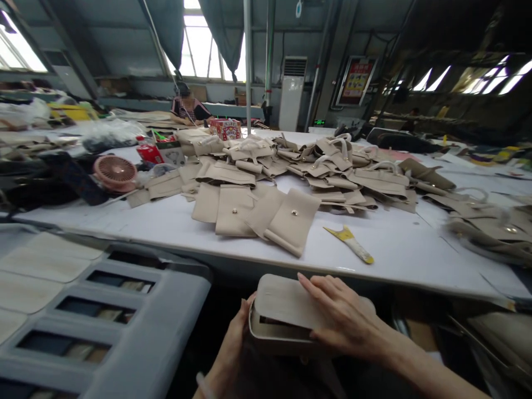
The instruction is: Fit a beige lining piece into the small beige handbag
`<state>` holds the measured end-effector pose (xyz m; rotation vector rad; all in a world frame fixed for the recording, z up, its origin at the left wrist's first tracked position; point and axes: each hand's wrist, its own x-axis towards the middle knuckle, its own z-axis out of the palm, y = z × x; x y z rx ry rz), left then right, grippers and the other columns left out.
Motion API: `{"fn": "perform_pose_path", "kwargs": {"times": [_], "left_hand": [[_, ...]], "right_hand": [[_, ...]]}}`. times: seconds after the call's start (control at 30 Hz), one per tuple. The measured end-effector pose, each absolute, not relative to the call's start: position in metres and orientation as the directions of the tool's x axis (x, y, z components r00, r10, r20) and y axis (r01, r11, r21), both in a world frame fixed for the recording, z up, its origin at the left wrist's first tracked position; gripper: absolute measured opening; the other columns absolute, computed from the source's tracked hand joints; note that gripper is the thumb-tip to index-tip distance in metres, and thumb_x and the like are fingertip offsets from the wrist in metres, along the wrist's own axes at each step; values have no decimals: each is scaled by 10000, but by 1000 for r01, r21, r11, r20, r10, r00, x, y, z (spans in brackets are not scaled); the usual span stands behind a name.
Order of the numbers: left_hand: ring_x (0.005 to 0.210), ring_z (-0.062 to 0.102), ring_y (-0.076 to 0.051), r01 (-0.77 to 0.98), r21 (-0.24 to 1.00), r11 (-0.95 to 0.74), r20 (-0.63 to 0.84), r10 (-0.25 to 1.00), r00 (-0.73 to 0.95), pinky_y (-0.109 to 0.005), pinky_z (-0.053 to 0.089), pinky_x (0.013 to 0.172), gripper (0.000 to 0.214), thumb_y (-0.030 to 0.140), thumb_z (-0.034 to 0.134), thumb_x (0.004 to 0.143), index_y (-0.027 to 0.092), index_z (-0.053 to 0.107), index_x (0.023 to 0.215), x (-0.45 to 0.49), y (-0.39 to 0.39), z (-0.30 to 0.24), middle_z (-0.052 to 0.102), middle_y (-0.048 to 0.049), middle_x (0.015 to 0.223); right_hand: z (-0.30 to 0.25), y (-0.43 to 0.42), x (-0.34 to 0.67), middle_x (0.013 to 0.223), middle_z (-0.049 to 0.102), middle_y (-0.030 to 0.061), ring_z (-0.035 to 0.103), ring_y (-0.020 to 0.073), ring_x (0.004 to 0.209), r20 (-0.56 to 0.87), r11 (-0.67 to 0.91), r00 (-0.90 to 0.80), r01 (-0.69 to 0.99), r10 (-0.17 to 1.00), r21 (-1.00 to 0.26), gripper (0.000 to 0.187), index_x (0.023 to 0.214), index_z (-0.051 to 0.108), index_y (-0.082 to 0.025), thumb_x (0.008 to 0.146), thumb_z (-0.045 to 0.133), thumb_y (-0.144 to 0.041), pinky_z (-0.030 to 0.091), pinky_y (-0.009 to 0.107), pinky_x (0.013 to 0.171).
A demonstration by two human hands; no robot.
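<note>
I hold a small beige leather pouch (282, 310) low in front of me, below the table's near edge. My left hand (233, 349) grips its left end from underneath, thumb against the side. My right hand (341, 316) lies on top of the flap with fingers stretched flat, pressing it down. The pouch's mouth shows a dark gap under the flap. Similar beige pouches with brass snaps (291, 219) lie in a heap on the white table (174, 227) ahead.
A yellow-and-white tool (351, 244) lies on the table right of the heap. A pink fan (115, 173) stands at left. A grey slotted rack (103, 310) sits at lower left. Another person (187, 105) sits at the far end.
</note>
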<state>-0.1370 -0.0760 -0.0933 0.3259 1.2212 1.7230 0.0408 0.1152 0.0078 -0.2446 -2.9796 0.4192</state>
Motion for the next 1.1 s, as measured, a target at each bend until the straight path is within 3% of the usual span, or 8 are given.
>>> {"fn": "perform_pose_path", "kwargs": {"times": [0.17, 0.4, 0.5, 0.6, 0.7, 0.87, 1.1], "left_hand": [[1264, 534, -322, -785, 606, -129, -332, 855, -398, -482, 375, 1104, 631, 649, 428, 915, 234, 529, 1380, -121, -71, -99, 625, -108, 1315], [1322, 469, -288, -766, 616, -183, -331, 823, -462, -422, 325, 1136, 571, 609, 403, 946, 233, 551, 1350, -122, -71, -102, 571, -74, 1386], [1311, 473, -289, -763, 610, -214, -308, 824, -476, -409, 313, 1137, 561, 596, 395, 953, 215, 573, 1325, -121, -68, -101, 580, -82, 1374], [1297, 484, -289, -795, 566, -217, -338, 819, -464, -414, 313, 1131, 549, 592, 390, 955, 217, 586, 1305, -120, -67, -103, 593, -82, 1356], [1298, 481, -283, -813, 542, -213, -365, 811, -457, -408, 307, 1132, 527, 578, 405, 957, 214, 600, 1285, -118, -67, -104, 607, -78, 1334], [1267, 507, -297, -799, 560, -217, -332, 825, -457, -438, 330, 1113, 532, 584, 421, 951, 226, 591, 1306, -118, -67, -102, 629, -78, 1301], [1259, 515, -293, -751, 630, -198, -326, 810, -487, -432, 328, 1113, 552, 571, 418, 959, 227, 533, 1376, -121, -69, -108, 613, -84, 1328]], "right_hand": [[12, 115, 43, 1349, 555, 94, 558, 331, 1174, -25, 953, -996, 88, 85, -290, 817, 1426, 455, -357, 687, 795, -283, 468, 462, 1004], [16, 115, 16, 1419, 482, 65, 544, 309, 1176, -202, 947, -979, 87, 24, -310, 373, 1290, 552, -368, 920, 558, -328, 474, 502, 964], [17, 110, 5, 1349, 532, 54, 542, 301, 1093, -203, 956, -979, 83, 26, -282, 195, 1115, 612, -306, 947, 516, -331, 453, 517, 899], [12, 101, 4, 1203, 606, 31, 528, 246, 1003, -161, 929, -987, 48, -13, -367, 113, 980, 602, -241, 952, 510, -302, 427, 440, 867], [2, 93, 7, 1110, 630, 32, 510, 221, 984, -113, 888, -994, 51, -1, -456, 120, 1004, 605, -222, 948, 512, -274, 394, 396, 878], [-9, 92, 0, 1114, 635, 37, 514, 236, 976, -91, 880, -990, 135, 104, -456, 214, 1033, 620, -209, 872, 630, -350, 368, 414, 885], [-4, 103, -15, 1191, 596, 41, 492, 244, 1037, -132, 836, -982, 186, 137, -516, 588, 1329, 554, -275, 765, 722, -281, 387, 409, 937]]}}
